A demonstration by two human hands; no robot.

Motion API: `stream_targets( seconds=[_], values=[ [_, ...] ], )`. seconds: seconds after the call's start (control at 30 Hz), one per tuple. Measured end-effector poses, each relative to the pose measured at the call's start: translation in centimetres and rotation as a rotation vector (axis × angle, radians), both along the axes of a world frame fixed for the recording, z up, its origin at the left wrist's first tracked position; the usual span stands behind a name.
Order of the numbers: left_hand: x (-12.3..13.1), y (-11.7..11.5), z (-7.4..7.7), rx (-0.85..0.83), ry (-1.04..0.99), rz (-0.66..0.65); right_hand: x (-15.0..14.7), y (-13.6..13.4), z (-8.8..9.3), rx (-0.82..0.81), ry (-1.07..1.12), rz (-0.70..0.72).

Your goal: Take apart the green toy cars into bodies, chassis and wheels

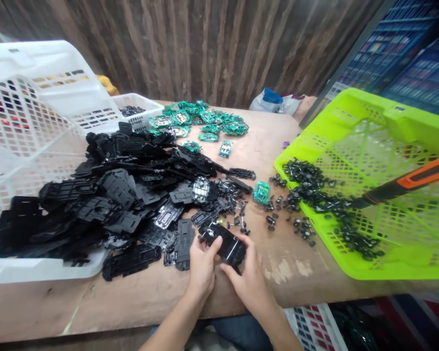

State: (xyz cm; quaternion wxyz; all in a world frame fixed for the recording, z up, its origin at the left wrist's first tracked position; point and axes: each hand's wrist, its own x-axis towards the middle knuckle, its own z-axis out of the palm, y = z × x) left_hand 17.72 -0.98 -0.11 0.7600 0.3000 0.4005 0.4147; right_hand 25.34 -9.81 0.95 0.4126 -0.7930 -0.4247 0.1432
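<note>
Both my hands hold one black plastic chassis piece (225, 243) just above the near edge of the wooden table (157, 287). My left hand (202, 268) grips its left end with the thumb on top. My right hand (249, 280) closes on its right end from below. Right behind the piece lies a big heap of black plastic plates (124, 200). Small black wheels on axles (237, 222) are scattered just past my fingers.
A tipped white basket (29, 122) spills the black plates at the left. A tipped lime-green basket (395, 161) holds several small black wheels (314, 190), with an orange-and-black tool handle (406, 185) across it. Green parts (205, 122) lie far back. A small white basket (139, 109) stands behind.
</note>
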Motion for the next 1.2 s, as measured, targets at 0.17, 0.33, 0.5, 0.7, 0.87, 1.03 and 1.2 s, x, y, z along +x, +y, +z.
stream_targets(
  seconds=[0.17, 0.33, 0.5, 0.7, 0.87, 1.03, 1.2],
  values=[
    [-0.2, 0.8, 0.4, -0.015, -0.017, 0.029, 0.3, 0.9, 1.0, -0.059, -0.011, 0.124],
    [-0.5, 1.5, 0.2, -0.005, -0.017, 0.069, 4.4, 3.2, 1.1, -0.022, -0.116, 0.083],
    [-0.8, 1.5, -0.1, 0.009, 0.005, 0.041, 13.9, 8.0, 0.3, -0.264, -0.669, -0.191],
    [-1.9, 1.3, 0.0, 0.06, 0.003, 0.006, 15.0, 6.0, 2.6, -0.198, -0.772, -0.116],
    [-2.5, 1.6, 0.0, 0.077, 0.016, -0.008, 6.6, -1.2, 2.4, -0.281, -0.818, -0.076],
    [-2.0, 1.4, 0.4, 0.028, 0.025, -0.112, 3.6, -4.2, 0.3, -0.315, -0.481, 0.051],
    [-1.8, 0.7, 0.8, -0.004, 0.024, -0.258, 9.0, -7.4, -0.1, -0.383, -0.579, 0.18]
  ],
)
